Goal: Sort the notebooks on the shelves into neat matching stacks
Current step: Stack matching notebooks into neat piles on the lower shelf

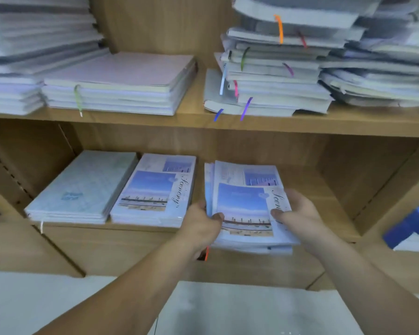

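**A:** Which step is this?

**B:** Squaring up. The left hand [203, 221] grips the left edge of the loose scenery notebooks [244, 206], thumb on the cover. The right hand [298, 213] grips the right edge likewise. That pile sits just right of the tidy scenery stack [153, 189], on the same lower shelf [339, 204], with its lower books out of line.

**A:** And next?

**B:** I'd judge both hands must press the edges flush, then perhaps lift the pile onto the tidy scenery stack, since the covers match.

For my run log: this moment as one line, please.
left hand: grips Scenery stack | right hand: grips it | place: lower shelf | edges: uneven
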Action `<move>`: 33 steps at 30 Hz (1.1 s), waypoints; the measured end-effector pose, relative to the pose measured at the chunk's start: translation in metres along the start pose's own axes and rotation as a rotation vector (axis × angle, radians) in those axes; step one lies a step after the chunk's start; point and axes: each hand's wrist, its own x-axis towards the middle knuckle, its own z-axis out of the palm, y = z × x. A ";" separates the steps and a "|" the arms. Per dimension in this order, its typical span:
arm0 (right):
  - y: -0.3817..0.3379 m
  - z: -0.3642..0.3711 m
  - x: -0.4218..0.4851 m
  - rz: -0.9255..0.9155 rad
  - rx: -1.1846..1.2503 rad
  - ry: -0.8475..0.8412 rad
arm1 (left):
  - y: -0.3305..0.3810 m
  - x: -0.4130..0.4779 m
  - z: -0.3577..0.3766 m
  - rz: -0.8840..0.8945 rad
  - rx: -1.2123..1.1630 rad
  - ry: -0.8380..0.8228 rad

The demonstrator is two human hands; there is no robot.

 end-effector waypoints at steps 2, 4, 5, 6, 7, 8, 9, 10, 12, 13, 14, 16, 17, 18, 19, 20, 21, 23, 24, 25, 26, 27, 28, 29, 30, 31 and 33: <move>0.009 -0.004 0.008 0.000 0.044 -0.042 | -0.008 0.011 0.003 0.009 0.085 0.001; 0.020 -0.007 0.010 0.016 0.032 -0.130 | -0.011 0.011 0.004 0.034 0.277 -0.033; 0.026 -0.009 0.010 0.028 -0.002 -0.178 | -0.010 0.008 0.002 0.056 0.370 -0.038; 0.030 -0.012 0.008 0.036 -0.034 -0.216 | -0.010 0.006 0.001 0.093 0.421 -0.036; 0.032 -0.014 0.005 0.037 -0.064 -0.242 | -0.008 0.001 -0.002 0.114 0.431 -0.055; 0.034 -0.017 0.004 0.030 -0.116 -0.265 | -0.005 -0.005 -0.005 0.152 0.436 -0.085; 0.035 -0.020 0.001 0.017 -0.177 -0.292 | -0.003 -0.011 -0.008 0.155 0.450 -0.129; 0.036 -0.022 -0.001 -0.005 -0.242 -0.312 | -0.001 -0.018 -0.011 0.171 0.458 -0.163; 0.039 -0.024 -0.004 -0.029 -0.330 -0.311 | -0.002 -0.022 -0.012 0.169 0.502 -0.182; 0.040 -0.023 -0.004 -0.037 -0.354 -0.292 | -0.004 -0.020 -0.011 0.169 0.506 -0.161; 0.041 -0.022 -0.003 -0.053 -0.376 -0.267 | -0.003 -0.020 -0.011 0.173 0.492 -0.140; 0.042 -0.020 0.000 -0.095 -0.399 -0.234 | -0.001 -0.018 -0.010 0.180 0.486 -0.128; 0.042 -0.019 0.000 -0.117 -0.397 -0.230 | -0.002 -0.015 -0.010 0.180 0.507 -0.122; 0.042 -0.019 0.003 -0.135 -0.389 -0.232 | -0.002 -0.015 -0.010 0.193 0.541 -0.119; 0.044 -0.019 0.005 -0.136 -0.372 -0.239 | -0.004 -0.014 -0.009 0.209 0.570 -0.118; 0.045 -0.019 0.008 -0.141 -0.353 -0.246 | -0.005 -0.014 -0.008 0.228 0.594 -0.118; 0.045 -0.019 0.009 -0.141 -0.339 -0.256 | -0.007 -0.014 -0.006 0.242 0.612 -0.120; 0.047 -0.018 0.013 -0.152 -0.337 -0.268 | -0.011 -0.015 -0.005 0.280 0.635 -0.116; 0.048 -0.018 0.015 -0.161 -0.348 -0.272 | -0.013 -0.015 -0.005 0.296 0.643 -0.099; 0.046 -0.017 0.015 -0.169 -0.366 -0.281 | -0.014 -0.014 -0.005 0.308 0.648 -0.079; 0.046 -0.016 0.017 -0.175 -0.389 -0.291 | -0.015 -0.014 -0.006 0.314 0.647 -0.066; 0.046 -0.015 0.017 -0.170 -0.402 -0.301 | -0.015 -0.014 -0.007 0.312 0.638 -0.058; 0.047 -0.015 0.018 -0.165 -0.399 -0.302 | -0.015 -0.014 -0.007 0.309 0.634 -0.055; 0.048 -0.014 0.018 -0.153 -0.394 -0.292 | -0.015 -0.013 -0.006 0.303 0.634 -0.051; 0.049 -0.014 0.018 -0.153 -0.400 -0.275 | -0.015 -0.013 -0.006 0.300 0.639 -0.044; 0.049 -0.013 0.017 -0.153 -0.414 -0.255 | -0.015 -0.013 -0.005 0.293 0.642 -0.034; 0.049 -0.012 0.014 -0.170 -0.451 -0.207 | -0.015 -0.011 -0.004 0.275 0.651 -0.020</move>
